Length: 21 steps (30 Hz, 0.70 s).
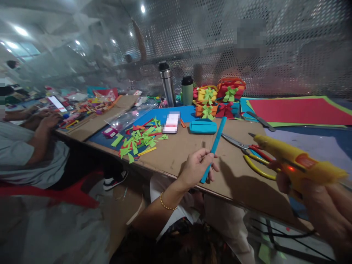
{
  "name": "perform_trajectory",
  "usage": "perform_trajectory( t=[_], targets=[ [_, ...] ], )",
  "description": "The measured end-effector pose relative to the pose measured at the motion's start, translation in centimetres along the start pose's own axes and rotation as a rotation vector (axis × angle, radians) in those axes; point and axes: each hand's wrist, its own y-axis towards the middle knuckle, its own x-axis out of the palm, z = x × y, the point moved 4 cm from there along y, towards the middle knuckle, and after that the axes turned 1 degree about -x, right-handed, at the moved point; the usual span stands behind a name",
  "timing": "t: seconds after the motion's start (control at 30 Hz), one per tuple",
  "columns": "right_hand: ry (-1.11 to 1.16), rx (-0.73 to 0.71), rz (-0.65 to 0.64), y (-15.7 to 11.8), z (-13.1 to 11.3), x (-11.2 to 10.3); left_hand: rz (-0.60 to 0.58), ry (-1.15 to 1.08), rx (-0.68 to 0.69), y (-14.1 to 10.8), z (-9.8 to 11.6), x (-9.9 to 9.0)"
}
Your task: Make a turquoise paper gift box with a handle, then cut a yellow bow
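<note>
Between the thumb and fingers of my left hand (199, 165) is a narrow blue paper strip (218, 135), tilted up and away from me. My right hand (316, 201) is wrapped round a yellow hot glue gun (297, 154) with a small red light glowing on its side. The gun's nozzle points left, over the scissors (242, 146) with red and yellow handles. Just beyond the strip lies a small folded blue paper box (203, 127) on the cardboard (170, 154).
Green paper scraps (140, 139) and a phone (171, 122) lie left of centre. Behind stand a steel flask (167, 84), a green bottle (187, 91) and several bow-topped paper boxes (207, 95). A utility knife (261, 121) rests near coloured sheets (299, 110). Another person (33, 146) sits at left.
</note>
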Motion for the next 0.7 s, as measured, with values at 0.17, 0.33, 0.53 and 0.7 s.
perform_trajectory(
  t=[0.17,0.33,0.53,0.7],
  targets=[
    [0.176,0.212,-0.021,1.9,-4.6,0.1,-0.010,0.018,0.016,-0.1,0.1,-0.1],
    [0.363,0.080,-0.005,2.9,-6.1,1.3,0.011,0.060,0.002,-0.4,0.6,-0.2],
    [0.405,0.026,0.037,3.2,-5.7,1.8,-0.009,0.084,-0.016,-0.5,1.1,-0.2],
    [0.468,0.019,0.042,3.7,-5.8,2.1,-0.010,0.112,-0.017,-0.6,0.7,-0.4]
  ],
)
